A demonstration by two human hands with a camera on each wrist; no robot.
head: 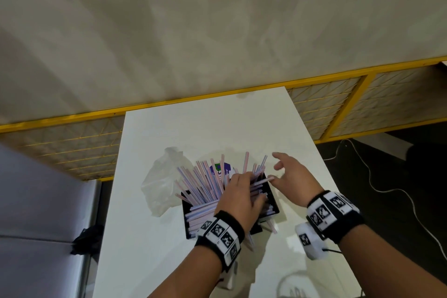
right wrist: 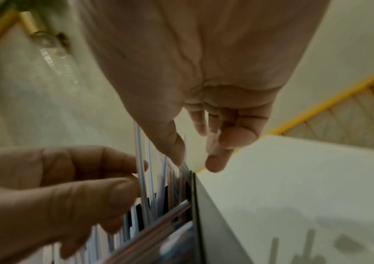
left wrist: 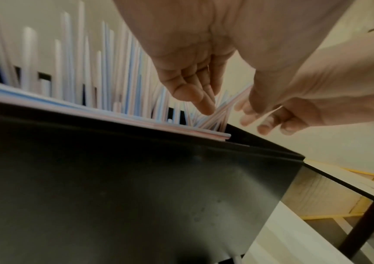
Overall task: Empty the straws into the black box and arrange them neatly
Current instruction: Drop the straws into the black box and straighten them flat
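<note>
A black box (head: pixel 274 202) stands on the white table (head: pixel 193 133). It holds many pink, blue and white striped straws (head: pixel 203 184); some lie flat, others lean upright over the far side. My left hand (head: pixel 242 191) reaches into the box, and its fingers (left wrist: pixel 195 94) press against the leaning straws (left wrist: pixel 68 71). My right hand (head: pixel 287 174) hovers at the box's far right corner with its fingers spread. Its thumb (right wrist: pixel 172 142) touches the straws (right wrist: pixel 149 178) along the box wall (right wrist: pixel 206 223). It holds nothing.
An empty clear plastic bag (head: pixel 162 181) with a purple label (head: pixel 222 169) lies left of and behind the box. Two loose straws (head: pixel 272 225) lie on the table at the box's near right corner. A yellow mesh fence (head: pixel 338 104) runs behind the table. A cable (head: pixel 377 186) trails on the floor at right.
</note>
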